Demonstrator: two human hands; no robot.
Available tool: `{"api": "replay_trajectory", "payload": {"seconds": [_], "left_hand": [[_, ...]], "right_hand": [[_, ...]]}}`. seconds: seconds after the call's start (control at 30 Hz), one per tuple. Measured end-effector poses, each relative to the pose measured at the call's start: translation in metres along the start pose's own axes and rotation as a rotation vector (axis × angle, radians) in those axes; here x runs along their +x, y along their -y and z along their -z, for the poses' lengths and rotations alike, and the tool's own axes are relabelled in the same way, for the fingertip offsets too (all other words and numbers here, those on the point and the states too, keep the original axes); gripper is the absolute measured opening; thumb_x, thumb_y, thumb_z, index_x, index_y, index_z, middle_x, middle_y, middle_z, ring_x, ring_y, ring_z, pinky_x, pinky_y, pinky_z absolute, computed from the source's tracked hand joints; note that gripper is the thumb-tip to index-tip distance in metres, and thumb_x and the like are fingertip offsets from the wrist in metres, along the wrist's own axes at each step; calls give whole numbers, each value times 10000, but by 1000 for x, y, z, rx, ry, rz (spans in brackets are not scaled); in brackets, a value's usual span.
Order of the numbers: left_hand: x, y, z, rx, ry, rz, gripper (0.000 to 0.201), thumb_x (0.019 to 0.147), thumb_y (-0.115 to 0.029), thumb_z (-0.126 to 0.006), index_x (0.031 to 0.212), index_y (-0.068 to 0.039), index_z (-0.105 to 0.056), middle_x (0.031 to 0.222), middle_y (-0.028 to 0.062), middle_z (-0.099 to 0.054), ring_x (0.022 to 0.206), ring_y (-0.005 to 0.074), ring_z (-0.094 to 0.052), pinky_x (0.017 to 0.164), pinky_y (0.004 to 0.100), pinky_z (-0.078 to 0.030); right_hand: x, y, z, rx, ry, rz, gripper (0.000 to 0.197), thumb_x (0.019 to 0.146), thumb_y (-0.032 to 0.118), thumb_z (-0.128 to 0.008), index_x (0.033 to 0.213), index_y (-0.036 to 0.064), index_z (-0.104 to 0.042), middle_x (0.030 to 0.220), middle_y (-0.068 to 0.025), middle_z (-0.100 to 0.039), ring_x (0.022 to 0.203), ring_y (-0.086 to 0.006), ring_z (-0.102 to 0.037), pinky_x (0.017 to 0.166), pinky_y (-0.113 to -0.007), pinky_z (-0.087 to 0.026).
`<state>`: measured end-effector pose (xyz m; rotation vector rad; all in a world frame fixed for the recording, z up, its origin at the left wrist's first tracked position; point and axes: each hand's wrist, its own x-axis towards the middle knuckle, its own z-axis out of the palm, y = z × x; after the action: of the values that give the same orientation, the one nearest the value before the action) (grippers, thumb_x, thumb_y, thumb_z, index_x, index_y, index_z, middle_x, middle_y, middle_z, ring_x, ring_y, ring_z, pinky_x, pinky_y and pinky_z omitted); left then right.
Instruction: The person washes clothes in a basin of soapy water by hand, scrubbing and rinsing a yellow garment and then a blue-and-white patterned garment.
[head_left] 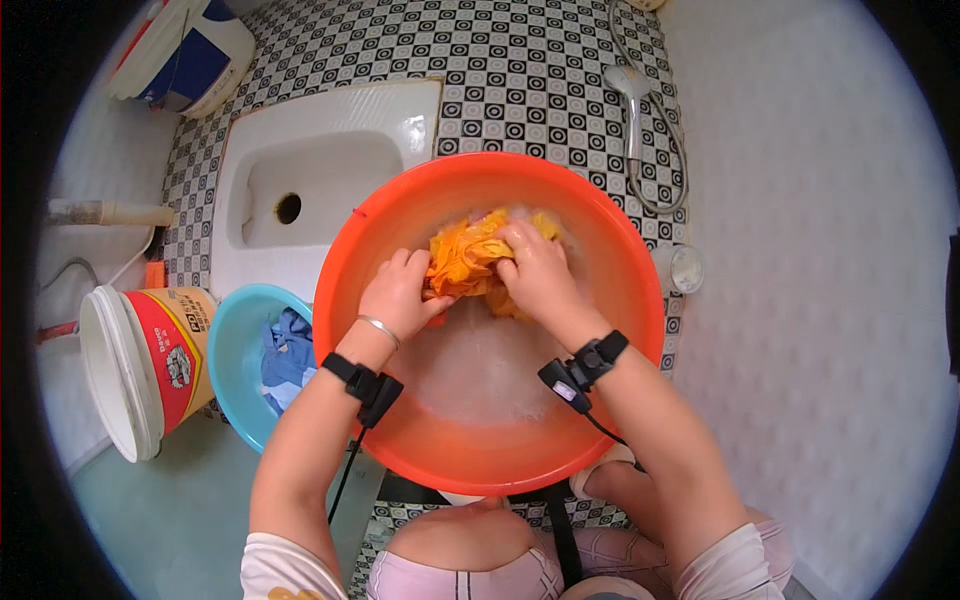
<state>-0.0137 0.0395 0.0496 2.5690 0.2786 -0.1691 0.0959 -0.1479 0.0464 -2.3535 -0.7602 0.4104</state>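
A big orange basin (400,205) holds cloudy, sudsy water (480,365). Over the water, toward the basin's far side, is a bunched, wet yellow-orange cloth (465,255); what kind of garment it is I cannot make out. My left hand (400,292) grips the cloth's left side, thumb and fingers closed on its folds. From the right, my right hand (535,265) clasps the same bundle, its fingers curled over the top. Part of the cloth hangs down between the hands to the water.
Left of the basin stands a light-blue tub (232,350) with blue clothes (288,350). A tipped bucket (125,370) lies beyond it. Behind are a white squat toilet (330,110) and another bucket (215,55). A shower head (630,90) with its hose rests on the patterned floor (540,60).
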Motion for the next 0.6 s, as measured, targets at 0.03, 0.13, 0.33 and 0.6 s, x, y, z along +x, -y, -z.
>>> {"api": "replay_trajectory", "payload": {"seconds": [0.03, 0.13, 0.33, 0.6], "left_hand": [[-5, -4, 13, 9, -1, 1, 486, 690, -249, -781, 1064, -40, -552, 971, 159, -571, 924, 357, -580, 810, 416, -490], [-12, -11, 41, 46, -168, 11, 423, 640, -93, -728, 1019, -28, -551, 950, 167, -557, 912, 367, -560, 785, 423, -489], [-18, -14, 47, -70, -487, -53, 313, 639, 89, -617, 919, 9, -500, 979, 191, -470, 894, 386, -503, 791, 381, -460], [-52, 24, 13, -210, -143, 124, 315, 655, 45, -564, 961, -2, -505, 1050, 198, -462, 1009, 405, -470, 864, 403, -433]], "right_hand": [[-2, 11, 12, -61, -54, 93, 262, 808, 113, -577, 1069, 91, -570, 1167, -156, -556, 1056, -379, -523, 929, -441, -426], [-7, 21, 46, -120, -150, 240, 230, 788, 77, -583, 1018, 83, -568, 1101, -145, -559, 1005, -356, -535, 875, -421, -455], [-43, 16, 62, -77, 79, 410, 61, 833, 39, -502, 889, 19, -518, 800, -191, -544, 742, -386, -572, 658, -469, -473], [-77, -6, 5, 68, 324, 225, 319, 825, 234, -640, 1006, -5, -532, 922, -207, -573, 873, -374, -570, 788, -424, -475]]}}
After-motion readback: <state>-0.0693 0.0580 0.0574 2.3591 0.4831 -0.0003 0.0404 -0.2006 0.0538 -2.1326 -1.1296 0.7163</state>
